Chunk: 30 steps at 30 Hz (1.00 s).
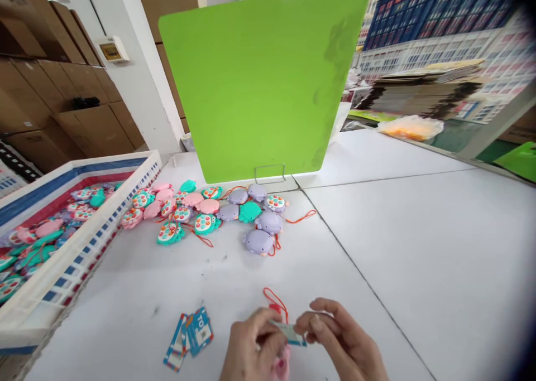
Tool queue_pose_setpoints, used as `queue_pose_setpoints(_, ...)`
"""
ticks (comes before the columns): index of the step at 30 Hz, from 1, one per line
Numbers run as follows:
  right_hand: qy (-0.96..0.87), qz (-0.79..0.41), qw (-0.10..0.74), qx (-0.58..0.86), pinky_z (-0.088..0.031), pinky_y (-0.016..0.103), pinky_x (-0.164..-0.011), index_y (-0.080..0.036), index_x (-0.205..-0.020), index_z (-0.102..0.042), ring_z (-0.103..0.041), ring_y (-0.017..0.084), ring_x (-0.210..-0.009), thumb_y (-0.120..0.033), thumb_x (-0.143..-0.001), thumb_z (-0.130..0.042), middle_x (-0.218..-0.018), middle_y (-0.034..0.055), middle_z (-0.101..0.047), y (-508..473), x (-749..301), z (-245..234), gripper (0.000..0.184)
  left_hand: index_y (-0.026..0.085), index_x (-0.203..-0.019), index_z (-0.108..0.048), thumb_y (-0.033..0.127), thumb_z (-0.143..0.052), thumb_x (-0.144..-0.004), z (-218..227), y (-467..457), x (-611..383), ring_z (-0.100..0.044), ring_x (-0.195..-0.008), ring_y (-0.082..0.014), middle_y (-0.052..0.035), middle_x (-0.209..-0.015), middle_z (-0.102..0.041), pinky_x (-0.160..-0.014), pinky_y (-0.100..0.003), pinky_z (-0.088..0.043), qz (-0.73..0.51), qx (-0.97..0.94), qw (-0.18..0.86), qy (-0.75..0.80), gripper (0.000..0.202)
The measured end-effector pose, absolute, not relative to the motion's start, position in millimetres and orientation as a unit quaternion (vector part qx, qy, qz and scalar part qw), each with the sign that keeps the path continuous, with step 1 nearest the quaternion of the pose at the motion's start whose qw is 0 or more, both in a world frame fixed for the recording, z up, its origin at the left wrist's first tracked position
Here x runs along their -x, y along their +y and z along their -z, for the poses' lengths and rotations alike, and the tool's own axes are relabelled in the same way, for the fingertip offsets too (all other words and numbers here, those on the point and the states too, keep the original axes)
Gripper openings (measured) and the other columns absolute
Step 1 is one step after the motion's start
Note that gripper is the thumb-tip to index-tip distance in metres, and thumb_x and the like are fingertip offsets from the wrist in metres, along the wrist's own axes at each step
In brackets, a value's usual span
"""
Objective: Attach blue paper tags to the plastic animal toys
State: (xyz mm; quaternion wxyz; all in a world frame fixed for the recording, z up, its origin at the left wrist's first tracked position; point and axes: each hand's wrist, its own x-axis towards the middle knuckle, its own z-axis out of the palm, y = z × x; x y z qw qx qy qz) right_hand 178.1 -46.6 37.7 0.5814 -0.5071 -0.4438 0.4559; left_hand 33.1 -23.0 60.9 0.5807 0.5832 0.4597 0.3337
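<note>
A thin, flat printed card with a pale face and a blue edge (pixel 290 332) is between two bare hands over the near part of the white worktop (pixel 397 247). The left hand (pixel 249 347) has its grip clamped on the card's left end, thumb and fingers together. The right hand (pixel 347 342) has its fingertips bunched at the opposite end; its fingers mask the contact, so I cannot tell whether that grip pinches the card or merely touches it.

The card should be nearly weightless, stiff enough to stay flat yet easily creased, and perhaps slick-faced. Opposite edges are the best hold, with light pressure.

Just below it shows part of a small pink toy (pixel 282 364), with a thin red cord loop (pixel 274 296) beyond the hands. The toy is probably light, firm moulded plastic, smooth enough to slip, so its sides make the safest hold. The cord looks limp and is better pinched close to its tip. The overlapping blue-and-white cards (pixel 200 331) lie flat nearby; a protruding corner would lift most easily.
</note>
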Motion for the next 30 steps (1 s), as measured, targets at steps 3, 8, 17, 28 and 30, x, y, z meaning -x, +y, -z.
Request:
queue_pose_setpoints(3, -0.429, -0.553, 0.548, 0.458, -0.045, 0.023, -0.053, -0.017, -0.068, -0.056, -0.054, 0.013, -0.056, -0.042, -0.075, -0.057, -0.059, 0.0029, -0.061, -41, -180, -31, 0.026, 0.016, -0.070, -0.046, 0.034, -0.060, -0.067, -59, -21, -32, -0.040, -0.036, -0.0077, 0.0022, -0.046, -0.052, -0.038, -0.019, -0.031, -0.370, -0.500, 0.635, 0.458, 0.023)
queue_pose_setpoints(8, -0.372, -0.620, 0.541, 0.429, -0.039, 0.022, -0.052, -0.014, -0.066, -0.057, -0.046, 0.009, -0.053, -0.042, -0.073, -0.059, -0.056, 0.0003, -0.054, -42, -173, -31, 0.029, 0.011, -0.059, -0.055, 0.032, -0.059, -0.065, -62, -22, -34, -0.040, -0.036, -0.0074, -0.0006, -0.044, -0.051, -0.038, -0.020, -0.033, -0.363, -0.480, 0.652, 0.462, 0.022)
queue_pose_setpoints(17, -0.369, -0.645, 0.527, 0.413, -0.039, 0.023, -0.055, -0.016, -0.067, -0.056, -0.047, 0.010, -0.055, -0.039, -0.078, -0.056, -0.057, -0.0015, -0.051, -44, -167, -26, 0.025, 0.010, -0.059, -0.056, 0.021, -0.055, -0.063, -63, -24, -37, -0.042, -0.038, -0.0073, 0.0008, -0.042, -0.050, -0.040, -0.019, -0.032, -0.353, -0.479, 0.657, 0.463, 0.011)
queue_pose_setpoints(28, -0.360, -0.636, 0.535, 0.423, -0.040, 0.021, -0.055, -0.015, -0.067, -0.062, -0.050, 0.009, -0.055, -0.038, -0.073, -0.062, -0.055, -0.0003, -0.057, -47, -166, -24, 0.023, 0.011, -0.067, -0.059, 0.024, -0.055, -0.067, -53, -24, -36, -0.044, -0.036, -0.0083, 0.0019, -0.044, -0.050, -0.039, -0.019, -0.034, -0.350, -0.480, 0.647, 0.478, 0.014)
queue_pose_setpoints(30, -0.372, -0.642, 0.520, 0.423, -0.040, 0.022, -0.055, -0.016, -0.068, -0.059, -0.050, 0.009, -0.055, -0.039, -0.077, -0.057, -0.057, -0.0008, -0.056, -47, -166, -24, 0.025, 0.010, -0.066, -0.060, 0.022, -0.056, -0.066, -54, -24, -35, -0.043, -0.037, -0.0072, 0.0027, -0.044, -0.048, -0.039, -0.018, -0.033, -0.352, -0.486, 0.639, 0.482, 0.012)
